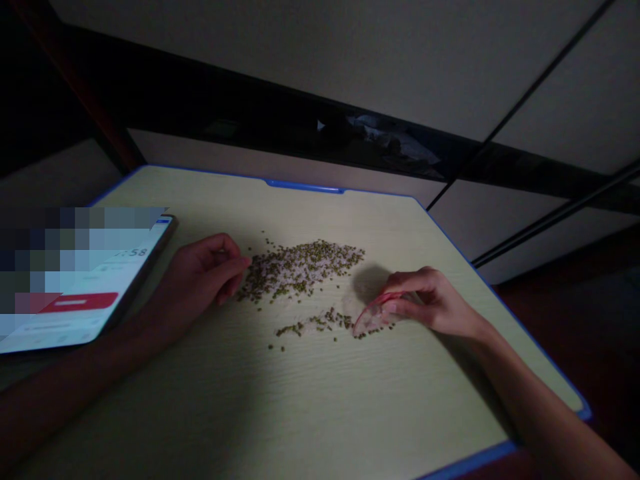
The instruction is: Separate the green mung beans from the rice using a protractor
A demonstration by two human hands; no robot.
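Observation:
A heap of green mung beans mixed with white rice-like grains (305, 267) lies in the middle of the table. At its left end is my left hand (207, 270), fingers curled and thumb pressed to the index finger; whatever may be pinched there is too small to make out. My right hand (433, 300) grips a clear plastic piece with a red edge (373, 317) between thumb and fingers, tilted low over the tabletop. Its exact shape is unclear. Close to its left side runs a thin line of scattered beans and grains (320, 321).
The pale wood-look table (320, 413) has a blue edge and a blue handle-like strip (305, 187) at the back. A tablet with a lit screen (125, 267) rests at the left, by my left forearm. Light cabinet panels (350, 60) stand behind, with a dark gap.

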